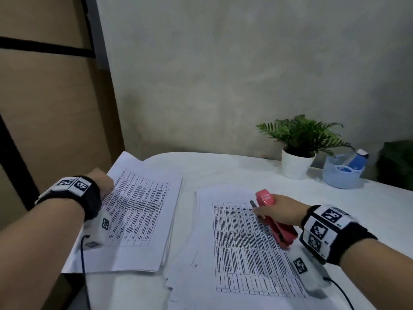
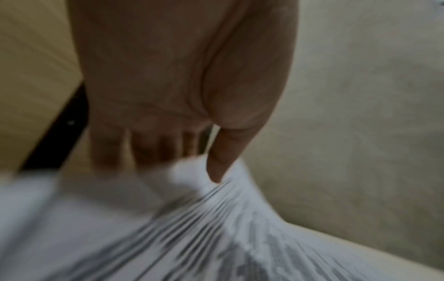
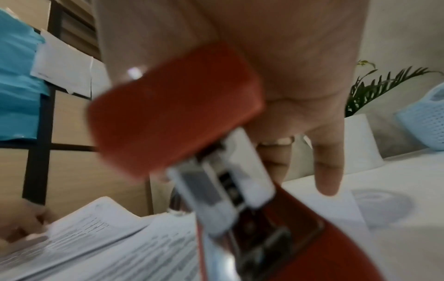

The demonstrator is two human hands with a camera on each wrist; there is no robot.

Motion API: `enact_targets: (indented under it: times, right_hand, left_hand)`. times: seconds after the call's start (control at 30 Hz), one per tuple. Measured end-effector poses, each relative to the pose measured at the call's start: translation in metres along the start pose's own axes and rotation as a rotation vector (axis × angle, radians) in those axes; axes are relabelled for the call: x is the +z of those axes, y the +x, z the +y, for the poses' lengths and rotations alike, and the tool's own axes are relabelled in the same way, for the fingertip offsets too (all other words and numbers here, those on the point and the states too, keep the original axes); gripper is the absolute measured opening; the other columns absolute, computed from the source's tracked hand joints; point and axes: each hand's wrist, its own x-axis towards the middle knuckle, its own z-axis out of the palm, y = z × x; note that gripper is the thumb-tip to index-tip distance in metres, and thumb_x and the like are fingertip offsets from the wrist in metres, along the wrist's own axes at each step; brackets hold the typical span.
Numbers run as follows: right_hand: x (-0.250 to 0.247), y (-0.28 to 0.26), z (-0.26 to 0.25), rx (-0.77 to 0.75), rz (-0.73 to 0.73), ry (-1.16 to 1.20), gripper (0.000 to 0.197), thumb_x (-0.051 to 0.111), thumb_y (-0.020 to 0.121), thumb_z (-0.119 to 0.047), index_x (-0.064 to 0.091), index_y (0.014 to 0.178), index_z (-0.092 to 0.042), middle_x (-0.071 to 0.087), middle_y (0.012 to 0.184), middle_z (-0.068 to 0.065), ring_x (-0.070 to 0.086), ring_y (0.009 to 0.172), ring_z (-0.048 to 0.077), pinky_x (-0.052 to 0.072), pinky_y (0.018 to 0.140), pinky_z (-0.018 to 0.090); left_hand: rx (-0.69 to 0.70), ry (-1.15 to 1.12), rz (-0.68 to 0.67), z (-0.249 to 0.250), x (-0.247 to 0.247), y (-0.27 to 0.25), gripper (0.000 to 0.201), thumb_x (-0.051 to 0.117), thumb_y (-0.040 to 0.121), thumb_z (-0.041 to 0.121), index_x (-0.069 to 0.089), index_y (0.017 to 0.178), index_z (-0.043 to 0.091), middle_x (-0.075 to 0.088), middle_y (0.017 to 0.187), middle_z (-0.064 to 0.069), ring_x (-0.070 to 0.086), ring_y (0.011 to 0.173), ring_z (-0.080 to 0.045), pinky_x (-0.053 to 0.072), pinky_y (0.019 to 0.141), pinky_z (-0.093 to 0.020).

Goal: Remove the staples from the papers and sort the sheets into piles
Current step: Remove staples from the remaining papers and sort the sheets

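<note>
Two piles of printed sheets lie on the white table [image 1: 223,168]. My left hand [image 1: 105,183] is at the far left corner of the left pile [image 1: 143,215]. In the blurred left wrist view the thumb [image 2: 216,171] and fingers pinch a raised corner of paper [image 2: 216,237]. My right hand [image 1: 279,212] hovers over the right pile [image 1: 241,253] and grips a red stapler [image 1: 266,198]. In the right wrist view the stapler [image 3: 173,110] has its metal end toward the camera and my fingers wrapped round it.
A fern in a white pot [image 1: 296,162] and a light blue basket [image 1: 342,173] stand at the back right by the wall. A wooden panel rises beyond the table's left edge. The left pile overhangs that edge. Thin cables hang from both wrists.
</note>
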Motion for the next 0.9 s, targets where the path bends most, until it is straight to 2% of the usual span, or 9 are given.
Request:
enact_targets:
  times: [0.07, 0.13, 0.27, 0.37, 0.47, 0.57, 0.67, 0.77, 0.9]
  right_hand:
    - [0.002, 0.001, 0.004, 0.031, -0.066, -0.026, 0.031, 0.059, 0.085, -0.043, 0.06, 0.075, -0.013, 0.071, 0.082, 0.012, 0.068, 0.074, 0.028, 0.056, 0.08, 0.035]
    - [0.002, 0.001, 0.007, 0.062, -0.103, -0.034, 0.033, 0.057, 0.087, -0.043, 0.06, 0.075, -0.013, 0.069, 0.077, 0.008, 0.064, 0.065, 0.022, 0.054, 0.072, 0.031]
    - [-0.004, -0.003, 0.011, 0.09, -0.104, -0.07, 0.037, 0.057, 0.086, -0.048, 0.058, 0.081, -0.011, 0.07, 0.09, 0.015, 0.064, 0.072, 0.024, 0.055, 0.083, 0.038]
    - [-0.008, -0.012, 0.014, 0.103, -0.09, -0.156, 0.037, 0.055, 0.087, -0.049, 0.058, 0.083, -0.012, 0.069, 0.101, 0.016, 0.063, 0.077, 0.024, 0.053, 0.086, 0.035]
    - [-0.012, -0.018, 0.021, 0.132, -0.124, -0.155, 0.036, 0.058, 0.085, -0.048, 0.06, 0.084, -0.012, 0.069, 0.104, 0.017, 0.067, 0.088, 0.031, 0.053, 0.09, 0.04]
    - [-0.015, -0.026, 0.026, 0.149, -0.141, -0.172, 0.037, 0.059, 0.084, -0.049, 0.063, 0.086, -0.012, 0.068, 0.105, 0.017, 0.064, 0.082, 0.026, 0.052, 0.091, 0.039]
    - [-0.016, -0.029, 0.028, 0.134, -0.129, -0.213, 0.036, 0.058, 0.086, -0.048, 0.061, 0.091, -0.013, 0.067, 0.107, 0.015, 0.06, 0.084, 0.022, 0.05, 0.091, 0.035]
    - [-0.016, -0.031, 0.027, 0.121, -0.132, -0.235, 0.036, 0.056, 0.087, -0.046, 0.06, 0.097, -0.011, 0.066, 0.11, 0.014, 0.059, 0.084, 0.021, 0.048, 0.09, 0.032]
    - [-0.017, -0.033, 0.029, 0.127, -0.119, -0.241, 0.041, 0.057, 0.087, -0.047, 0.061, 0.106, -0.01, 0.067, 0.103, 0.008, 0.06, 0.083, 0.02, 0.049, 0.084, 0.029]
  left_hand:
    - [0.025, -0.011, 0.094, 0.009, 0.0, 0.007, 0.043, 0.062, 0.082, 0.012, 0.052, 0.123, -0.001, 0.059, 0.123, -0.021, 0.057, 0.11, -0.038, 0.047, 0.088, -0.038]
    - [0.128, -0.041, 0.114, 0.029, 0.001, -0.002, 0.045, 0.062, 0.084, 0.018, 0.05, 0.125, 0.005, 0.055, 0.127, -0.019, 0.054, 0.115, -0.036, 0.045, 0.093, -0.037]
    - [0.416, -0.066, -0.061, 0.083, 0.023, -0.051, 0.023, 0.057, 0.089, 0.018, 0.064, 0.109, 0.007, 0.067, 0.107, -0.01, 0.059, 0.091, -0.022, 0.042, 0.075, -0.023]
    - [0.513, 0.071, -0.295, 0.117, 0.051, -0.084, 0.026, 0.051, 0.091, 0.017, 0.067, 0.107, 0.004, 0.071, 0.1, -0.008, 0.063, 0.082, -0.019, 0.043, 0.063, -0.021]
    - [0.501, 0.21, -0.402, 0.136, 0.075, -0.102, 0.017, 0.05, 0.094, 0.017, 0.063, 0.095, 0.007, 0.066, 0.097, -0.007, 0.06, 0.083, -0.02, 0.045, 0.061, -0.021]
    - [0.488, 0.321, -0.38, 0.146, 0.084, -0.109, 0.014, 0.05, 0.091, 0.014, 0.056, 0.079, 0.009, 0.058, 0.087, -0.009, 0.053, 0.077, -0.024, 0.043, 0.058, -0.023]
    - [0.425, 0.233, -0.379, 0.15, 0.082, -0.108, 0.011, 0.054, 0.09, 0.016, 0.054, 0.08, 0.009, 0.057, 0.078, -0.007, 0.052, 0.072, -0.024, 0.038, 0.049, -0.02]
    - [0.394, 0.122, -0.361, 0.153, 0.082, -0.103, 0.014, 0.061, 0.086, 0.018, 0.056, 0.092, 0.007, 0.06, 0.072, -0.008, 0.055, 0.064, -0.023, 0.046, 0.059, -0.023]
    - [0.441, 0.186, -0.282, 0.156, 0.086, -0.102, 0.021, 0.062, 0.084, 0.022, 0.046, 0.077, 0.011, 0.054, 0.07, -0.002, 0.053, 0.066, -0.02, 0.04, 0.053, -0.023]
